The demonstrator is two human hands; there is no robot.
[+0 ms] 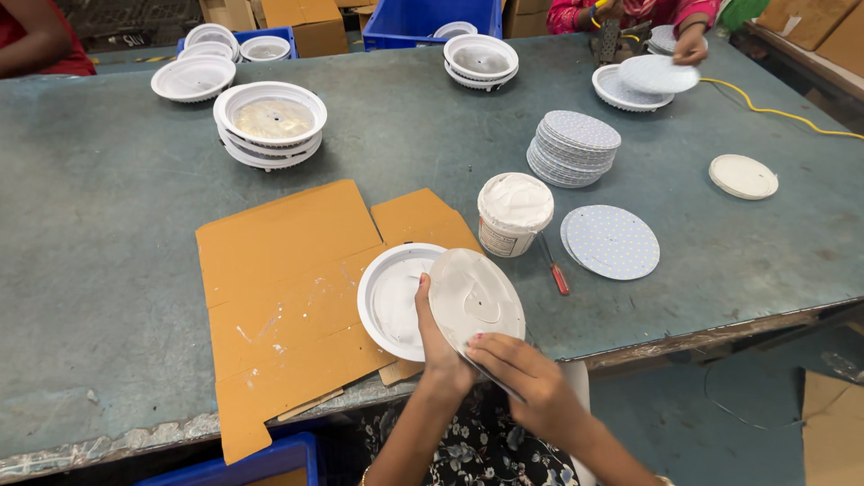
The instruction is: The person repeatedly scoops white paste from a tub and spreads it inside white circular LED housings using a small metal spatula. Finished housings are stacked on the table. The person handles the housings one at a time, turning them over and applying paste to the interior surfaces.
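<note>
The table point(117, 270) is large, covered in a worn blue-green mat, with a chipped front edge. Cardboard boxes point(297, 18) and blue crates point(423, 22) stand behind its far edge. A flattened cardboard sheet point(279, 270), smeared with white paste, lies at the near edge.

A white round housing point(387, 301) rests on the sheet. A tilted disc point(477, 301), coated in white paste, overlaps the housing's right rim. The left hand point(436, 337) is clamped on the disc's lower left edge, thumb up along the rim. The right hand point(522, 373) is closed on the disc's lower edge, fingers curled over it.

Beyond the sheet, stacked housings point(270, 126) sit at centre left; further stacks point(193, 78) and point(481, 58) sit near the far edge. A stack of dotted discs point(573, 148) stands right of centre, with a single dotted disc point(612, 241) lying flat nearer. A paste tub point(514, 214) stands between the sheet and that disc. A red-handled screwdriver point(553, 265) lies just beside the tub. A plain white disc point(742, 175) lies well to the right. A yellow cable point(774, 112) runs off the right side.

At the far right, another person's hand point(691, 45) holds a dotted disc above a housing point(621, 94).
</note>
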